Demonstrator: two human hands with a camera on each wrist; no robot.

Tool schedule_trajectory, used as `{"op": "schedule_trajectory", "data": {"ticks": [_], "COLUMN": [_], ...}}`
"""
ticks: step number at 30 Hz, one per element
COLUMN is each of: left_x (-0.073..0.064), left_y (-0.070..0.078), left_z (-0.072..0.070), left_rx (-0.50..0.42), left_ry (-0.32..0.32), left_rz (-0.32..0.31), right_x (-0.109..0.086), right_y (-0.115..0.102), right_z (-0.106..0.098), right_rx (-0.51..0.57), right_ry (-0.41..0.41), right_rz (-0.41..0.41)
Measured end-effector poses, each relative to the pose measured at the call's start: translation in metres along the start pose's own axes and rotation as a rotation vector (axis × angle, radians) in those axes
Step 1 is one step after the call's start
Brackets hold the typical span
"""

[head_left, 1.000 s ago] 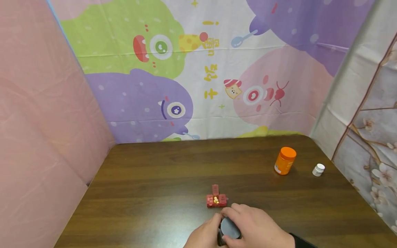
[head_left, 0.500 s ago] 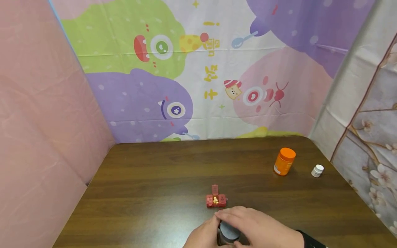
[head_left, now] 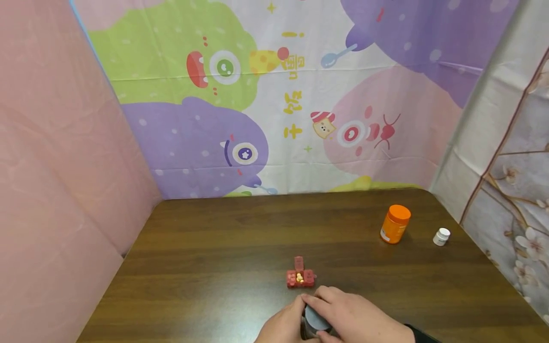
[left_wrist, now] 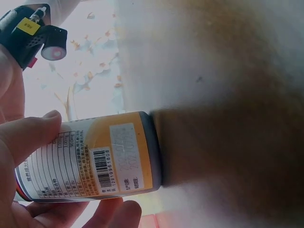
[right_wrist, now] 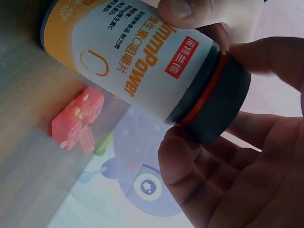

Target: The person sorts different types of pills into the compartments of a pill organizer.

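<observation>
Low in the head view, my left hand [head_left: 280, 325] grips a supplement bottle by its white-and-orange labelled body [left_wrist: 95, 159]. My right hand [head_left: 358, 315] holds the bottle's dark grey cap [right_wrist: 221, 99], thumb and fingers curled around its sides. An orange-red ring shows just under the cap in the right wrist view, and the cap sits on the bottle. Just beyond the hands lies a small red pill box [head_left: 309, 277] on the table. Its middle lid stands open, and pale yellow tablets [head_left: 299, 277] show in that compartment.
An orange jar [head_left: 394, 225] with an orange lid stands at the table's back right. Farther right, close to the table edge, is a small white bottle [head_left: 441, 237]. Printed cloth [head_left: 291, 157] hangs behind the brown table [head_left: 214, 238], with pink cloth [head_left: 64, 190] along the left.
My right hand's fingers have shifted around the cap, first farther over it, then slightly back. The left hand keeps its grip on the bottle. Pill box, jar and white bottle stay put.
</observation>
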State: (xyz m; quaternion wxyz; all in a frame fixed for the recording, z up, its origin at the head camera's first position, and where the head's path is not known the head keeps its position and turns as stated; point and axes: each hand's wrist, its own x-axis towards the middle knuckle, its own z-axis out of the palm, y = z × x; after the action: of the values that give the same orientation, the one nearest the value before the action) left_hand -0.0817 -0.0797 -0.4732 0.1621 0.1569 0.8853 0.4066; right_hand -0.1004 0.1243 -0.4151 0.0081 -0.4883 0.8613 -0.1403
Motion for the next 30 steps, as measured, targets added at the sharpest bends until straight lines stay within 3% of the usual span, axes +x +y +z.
{"op": "schedule_trajectory", "data": {"ticks": [13, 23, 28, 30], "left_x": [0.001, 0.003, 0.000, -0.003], "left_y": [0.001, 0.000, 0.004, 0.007], "left_z": [0.004, 0.004, 0.000, -0.004], "left_rx": [0.055, 0.076, 0.161, 0.252], "left_ry": [0.045, 0.047, 0.040, 0.061], "left_rz": [0.079, 0.058, 0.049, 0.051], "right_x": [-0.009, -0.010, -0.013, -0.016], "right_y": [-0.001, 0.001, 0.004, 0.007], "right_z": [0.009, 0.016, 0.014, 0.009], "right_rx": [0.069, 0.124, 0.186, 0.194], "right_ry": [0.056, 0.065, 0.069, 0.080], "right_rz": [0.056, 0.107, 0.169, 0.226]}}
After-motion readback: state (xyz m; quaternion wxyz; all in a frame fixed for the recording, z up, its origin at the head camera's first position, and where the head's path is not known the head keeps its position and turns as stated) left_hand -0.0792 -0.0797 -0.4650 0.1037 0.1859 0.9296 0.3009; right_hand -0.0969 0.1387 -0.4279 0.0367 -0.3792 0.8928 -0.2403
